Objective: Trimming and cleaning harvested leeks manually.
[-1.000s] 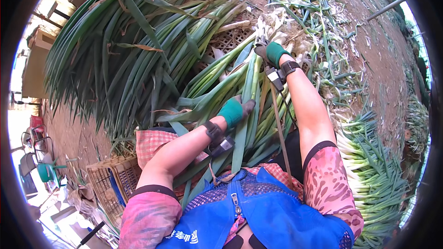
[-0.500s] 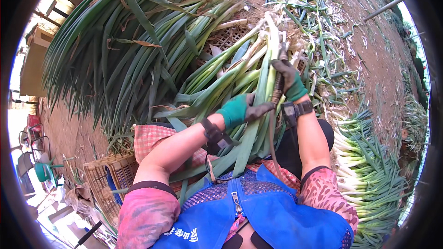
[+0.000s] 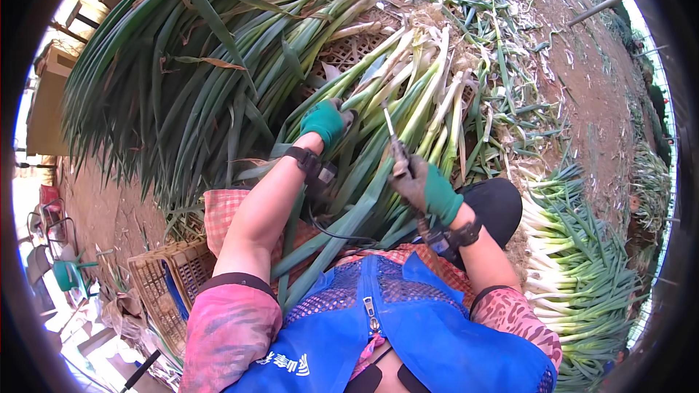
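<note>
Loose leeks [image 3: 419, 113] lay just ahead of the blue vest [image 3: 459, 346]. The left hand [image 3: 324, 124] had its grip curled against them, whether closed on any unclear; the right hand [image 3: 435, 191] clasped a thin-nosed tool [image 3: 398, 151] in its grip. A leafy pile [image 3: 182, 94] spread ahead-left of the vest, a white-stalked row [image 3: 575, 269] to its right.

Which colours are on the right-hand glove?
The right glove is green with dark greyish fingers, best seen in the head view.
</note>
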`<state>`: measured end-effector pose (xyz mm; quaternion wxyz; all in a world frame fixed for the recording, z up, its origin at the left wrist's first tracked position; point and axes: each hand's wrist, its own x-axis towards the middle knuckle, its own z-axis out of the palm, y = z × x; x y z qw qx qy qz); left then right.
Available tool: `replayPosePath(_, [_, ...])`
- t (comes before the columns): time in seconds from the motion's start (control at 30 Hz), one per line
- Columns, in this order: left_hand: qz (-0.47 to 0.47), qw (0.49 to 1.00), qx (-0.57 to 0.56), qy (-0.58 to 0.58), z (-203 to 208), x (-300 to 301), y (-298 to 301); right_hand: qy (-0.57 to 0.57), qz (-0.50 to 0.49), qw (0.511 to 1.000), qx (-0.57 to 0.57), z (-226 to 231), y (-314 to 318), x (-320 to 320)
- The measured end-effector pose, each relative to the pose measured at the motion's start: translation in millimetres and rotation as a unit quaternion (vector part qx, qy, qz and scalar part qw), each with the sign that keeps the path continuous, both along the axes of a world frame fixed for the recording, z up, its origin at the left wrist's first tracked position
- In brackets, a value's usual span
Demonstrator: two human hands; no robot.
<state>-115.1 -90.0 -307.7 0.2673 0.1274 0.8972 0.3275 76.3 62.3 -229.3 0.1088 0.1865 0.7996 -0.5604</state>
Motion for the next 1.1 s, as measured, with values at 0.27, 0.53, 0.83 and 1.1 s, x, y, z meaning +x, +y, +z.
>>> replayPosePath(0.27, [0.024, 1.0, 0.002, 0.001, -9, 1, 8, 0.002, 0.051, 0.993, 0.105, -37, -1, -18])
replayPosePath(0.53, [-0.008, 1.0, -0.007, 0.012, -1, 8, 9, -0.047, 0.027, 0.998, 0.034, 9, -11, -37])
replayPosePath(0.83, [-0.063, 0.995, -0.057, 0.043, 2, 22, 19, 0.003, 0.111, 0.978, 0.177, -73, 50, -84])
replayPosePath(1.1, [-0.095, 0.977, -0.117, 0.153, 2, 19, 12, -0.077, 0.048, 0.991, 0.1, -56, 41, -96])
